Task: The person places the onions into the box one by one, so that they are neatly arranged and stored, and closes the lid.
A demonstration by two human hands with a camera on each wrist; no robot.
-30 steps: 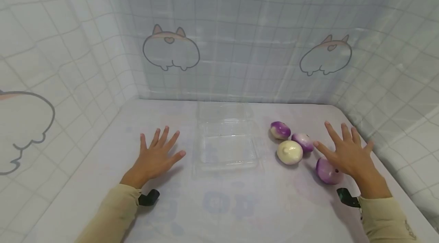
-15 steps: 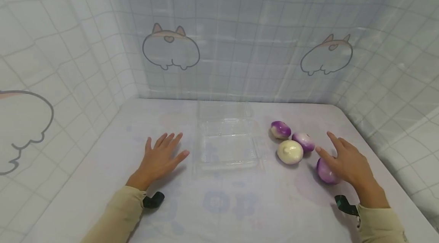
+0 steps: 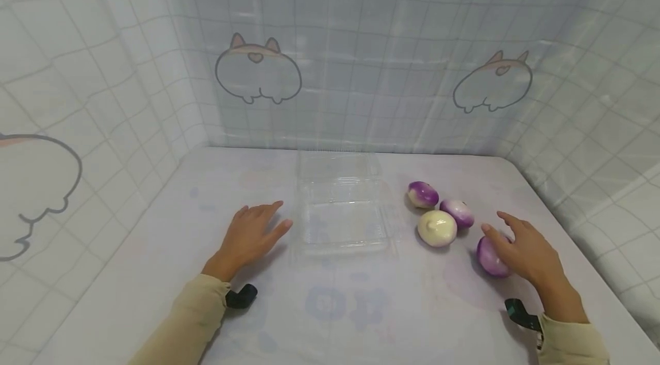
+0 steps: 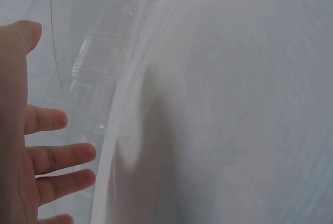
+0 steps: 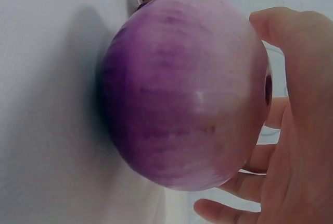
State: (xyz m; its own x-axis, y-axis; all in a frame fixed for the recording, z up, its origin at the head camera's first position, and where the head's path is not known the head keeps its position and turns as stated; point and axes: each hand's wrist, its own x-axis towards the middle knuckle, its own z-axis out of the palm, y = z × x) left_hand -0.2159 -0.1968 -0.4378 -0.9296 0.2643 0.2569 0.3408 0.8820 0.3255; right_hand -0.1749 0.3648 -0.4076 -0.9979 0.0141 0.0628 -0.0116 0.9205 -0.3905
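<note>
White gridded cloth (image 3: 350,55) lines the far, left and right sides, printed with outlined cartoon animals (image 3: 258,74), and meets a pale table (image 3: 428,319) with faint blue prints. Near the middle of the table lies a clear plastic box (image 3: 340,248), its lid (image 3: 337,167) folded back toward the far side.

To the right of the box are four onions. Three sit close together: a purple onion (image 3: 424,195) farthest off, a paler purple onion (image 3: 458,214) to its right and nearer, and a cream onion (image 3: 437,229) just beside that one. Somewhat apart, nearer and farther right, is the near onion (image 3: 491,259), purple and glossy.

Over the near onion is the right hand (image 3: 533,253), grasping nothing: its fingers are loosely bent, and the right wrist view shows space between palm and onion. Whether the thumb or a fingertip touches it, I cannot tell. Just left of the box is the left hand (image 3: 247,236), released, with relaxed fingers spread apart in the left wrist view and the thumb toward the box. Both arms wear tan sleeves (image 3: 180,322), with a dark device (image 3: 241,297) at each wrist.
</note>
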